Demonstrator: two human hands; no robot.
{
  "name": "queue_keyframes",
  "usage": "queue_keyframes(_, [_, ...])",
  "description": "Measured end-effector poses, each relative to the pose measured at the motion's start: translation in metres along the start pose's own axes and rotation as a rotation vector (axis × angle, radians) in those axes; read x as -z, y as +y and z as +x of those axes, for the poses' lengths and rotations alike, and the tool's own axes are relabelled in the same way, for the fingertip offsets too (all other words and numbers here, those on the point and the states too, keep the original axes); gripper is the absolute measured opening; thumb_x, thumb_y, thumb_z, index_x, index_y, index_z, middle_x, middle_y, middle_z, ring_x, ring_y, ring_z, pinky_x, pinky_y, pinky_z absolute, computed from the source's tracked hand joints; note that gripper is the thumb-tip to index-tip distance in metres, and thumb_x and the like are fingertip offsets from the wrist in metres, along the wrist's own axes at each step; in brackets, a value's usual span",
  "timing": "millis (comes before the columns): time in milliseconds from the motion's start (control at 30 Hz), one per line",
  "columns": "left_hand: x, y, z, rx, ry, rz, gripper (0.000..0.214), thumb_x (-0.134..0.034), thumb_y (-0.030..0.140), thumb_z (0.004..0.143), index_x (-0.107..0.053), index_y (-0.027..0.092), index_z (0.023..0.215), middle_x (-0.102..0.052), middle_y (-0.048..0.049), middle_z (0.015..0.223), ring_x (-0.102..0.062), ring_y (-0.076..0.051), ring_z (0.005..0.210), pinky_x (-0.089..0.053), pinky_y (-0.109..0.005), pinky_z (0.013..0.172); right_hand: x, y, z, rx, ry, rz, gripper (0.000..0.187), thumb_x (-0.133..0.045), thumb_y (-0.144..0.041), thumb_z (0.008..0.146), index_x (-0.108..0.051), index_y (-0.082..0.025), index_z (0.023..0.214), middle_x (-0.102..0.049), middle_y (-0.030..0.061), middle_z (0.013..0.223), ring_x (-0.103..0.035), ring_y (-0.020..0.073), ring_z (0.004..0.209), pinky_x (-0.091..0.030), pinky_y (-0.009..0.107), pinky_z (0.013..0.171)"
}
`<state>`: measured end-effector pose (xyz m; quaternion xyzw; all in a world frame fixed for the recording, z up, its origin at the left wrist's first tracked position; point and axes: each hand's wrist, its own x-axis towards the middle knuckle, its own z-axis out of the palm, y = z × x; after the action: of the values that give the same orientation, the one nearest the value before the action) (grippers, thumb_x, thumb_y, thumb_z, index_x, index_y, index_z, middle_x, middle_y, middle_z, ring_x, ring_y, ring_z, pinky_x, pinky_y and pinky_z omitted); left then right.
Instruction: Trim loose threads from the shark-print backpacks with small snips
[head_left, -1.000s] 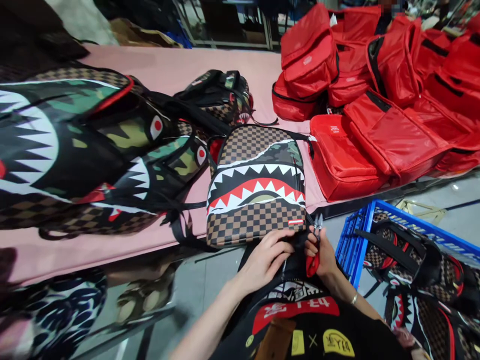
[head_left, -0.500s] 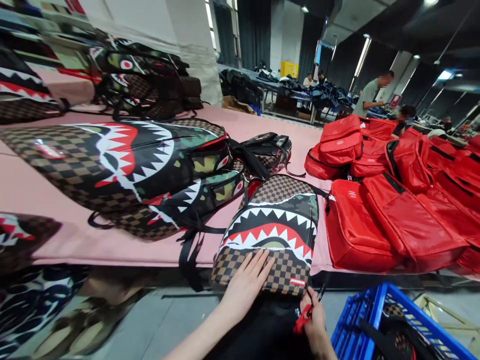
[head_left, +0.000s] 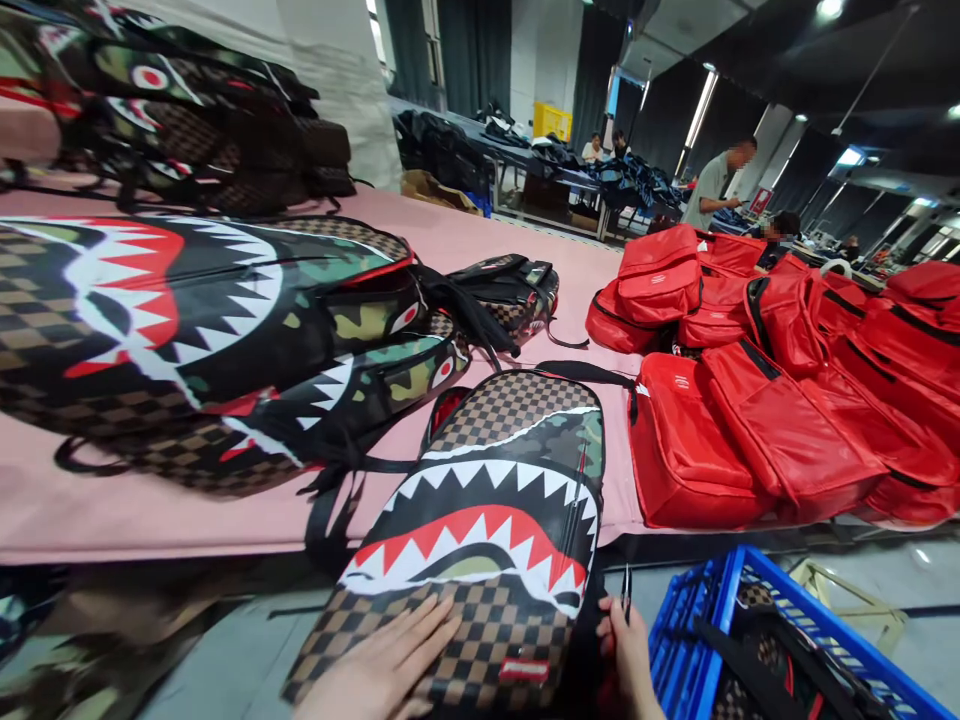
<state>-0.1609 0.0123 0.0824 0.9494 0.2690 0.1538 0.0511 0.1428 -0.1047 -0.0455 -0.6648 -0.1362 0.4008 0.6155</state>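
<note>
A checkered backpack (head_left: 480,540) with a printed shark mouth lies face up, its lower end tilted over the table's front edge toward me. My left hand (head_left: 390,655) rests flat on its lower front panel, fingers stretched out, left of a small red label (head_left: 525,669). Beside the bag's lower right side, my right hand (head_left: 626,650) is closed around a pair of small scissors (head_left: 627,590). Their dark pointed blades stick up from the fist; the handles are hidden. A black strap (head_left: 330,515) hangs off the table edge left of the bag.
More shark-print backpacks (head_left: 225,320) lie to the left on the pink table (head_left: 480,222), with a stack (head_left: 225,120) behind. Red backpacks (head_left: 750,440) are heaped at right. A blue crate (head_left: 694,640) holding bags stands at lower right. A person (head_left: 716,185) stands farther back.
The backpack's lower end has come closer to me, and my left hand has moved down and left with it. My right hand's scissors now point upward, their red handles out of sight.
</note>
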Motion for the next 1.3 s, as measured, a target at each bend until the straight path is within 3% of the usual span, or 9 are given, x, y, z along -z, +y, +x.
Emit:
queue_keyframes(100, [0.033, -0.001, 0.023, 0.105, -0.120, -0.222, 0.037, -0.055, 0.050, 0.076, -0.066, 0.028, 0.103, -0.065, -0.0034, 0.113, -0.061, -0.024, 0.103, -0.048, -0.030, 0.086, 0.006, -0.035, 0.012, 0.159, 0.084, -0.215, 0.046, -0.059, -0.061, 0.065, -0.062, -0.016, 0.074, -0.060, 0.0018, 0.059, -0.056, 0.0164, 0.056, -0.043, 0.024, 0.051])
queue_keyframes(267, [0.061, 0.004, 0.153, 0.147, -0.314, -0.565, 0.030, -0.045, 0.041, 0.087, -0.067, 0.020, 0.088, -0.069, 0.0004, 0.087, -0.063, -0.016, 0.078, -0.048, -0.024, 0.072, -0.018, -0.101, 0.051, 0.416, 0.158, -0.456, 0.040, -0.042, -0.052, 0.080, -0.057, -0.017, 0.094, -0.064, 0.0067, 0.085, -0.060, 0.0198, 0.077, -0.045, 0.029, 0.068])
queue_keyframes(333, [0.053, 0.007, 0.206, 0.330, -0.311, -0.507, 0.031, -0.051, 0.041, 0.084, -0.065, 0.014, 0.085, -0.066, -0.0006, 0.082, -0.062, -0.018, 0.075, -0.049, -0.027, 0.070, -0.031, -0.121, 0.068, 0.470, 0.143, -0.475, 0.037, -0.044, -0.048, 0.080, -0.055, -0.017, 0.099, -0.063, 0.0070, 0.092, -0.059, 0.0190, 0.081, -0.044, 0.028, 0.072])
queue_keyframes(400, [0.038, 0.010, 0.250, 0.384, -0.262, -0.466, 0.031, -0.052, 0.037, 0.086, -0.059, 0.012, 0.102, -0.061, -0.0047, 0.100, -0.060, -0.020, 0.087, -0.051, -0.036, 0.075, -0.042, -0.137, 0.083, 0.518, 0.120, -0.496, 0.033, -0.050, -0.043, 0.077, -0.055, -0.018, 0.099, -0.063, 0.0061, 0.094, -0.059, 0.0181, 0.083, -0.044, 0.028, 0.075])
queue_keyframes(567, [-0.004, 0.010, 0.317, 0.478, -0.198, -0.380, 0.031, -0.052, 0.032, 0.086, -0.054, 0.014, 0.111, -0.056, -0.0078, 0.111, -0.057, -0.021, 0.095, -0.049, -0.040, 0.081, -0.062, -0.167, 0.109, 0.613, 0.063, -0.607, 0.020, -0.051, -0.034, 0.077, -0.060, -0.019, 0.087, -0.064, 0.0031, 0.086, -0.058, 0.0172, 0.081, -0.042, 0.026, 0.073])
queue_keyframes(700, [-0.024, -0.002, 0.333, 0.536, -0.194, -0.324, 0.027, -0.052, 0.033, 0.086, -0.057, 0.012, 0.103, -0.059, -0.0076, 0.103, -0.058, -0.019, 0.092, -0.048, -0.040, 0.080, -0.077, -0.178, 0.122, 0.627, 0.044, -0.694, 0.020, -0.045, -0.031, 0.081, -0.061, -0.019, 0.078, -0.063, 0.0021, 0.075, -0.057, 0.0175, 0.073, -0.041, 0.027, 0.069])
queue_keyframes(867, [-0.024, -0.015, 0.326, 0.538, -0.240, -0.324, 0.027, -0.051, 0.034, 0.087, -0.057, 0.012, 0.102, -0.060, -0.0068, 0.099, -0.059, -0.017, 0.087, -0.050, -0.037, 0.076, -0.094, -0.178, 0.137, 0.661, 0.036, -0.731, 0.014, -0.053, -0.025, 0.076, -0.059, -0.017, 0.086, -0.064, 0.0049, 0.086, -0.057, 0.0189, 0.082, -0.040, 0.027, 0.074])
queue_keyframes(1167, [0.001, 0.007, 0.319, 0.499, -0.246, -0.418, 0.032, -0.053, 0.032, 0.086, -0.053, 0.014, 0.113, -0.056, -0.0085, 0.112, -0.057, -0.021, 0.095, -0.050, -0.040, 0.079, -0.106, -0.182, 0.145, 0.698, 0.017, -0.747, 0.015, -0.054, -0.022, 0.072, -0.060, -0.016, 0.085, -0.063, 0.0066, 0.083, -0.056, 0.0202, 0.081, -0.040, 0.029, 0.073])
queue_keyframes(1300, [0.028, 0.003, 0.274, 0.534, -0.172, -0.500, 0.032, -0.054, 0.031, 0.086, -0.053, 0.014, 0.113, -0.055, -0.0100, 0.113, -0.057, -0.020, 0.097, -0.049, -0.039, 0.081, -0.104, -0.182, 0.143, 0.695, -0.015, -0.711, 0.016, -0.052, -0.028, 0.072, -0.060, -0.017, 0.078, -0.064, 0.0067, 0.080, -0.056, 0.0218, 0.078, -0.040, 0.031, 0.071])
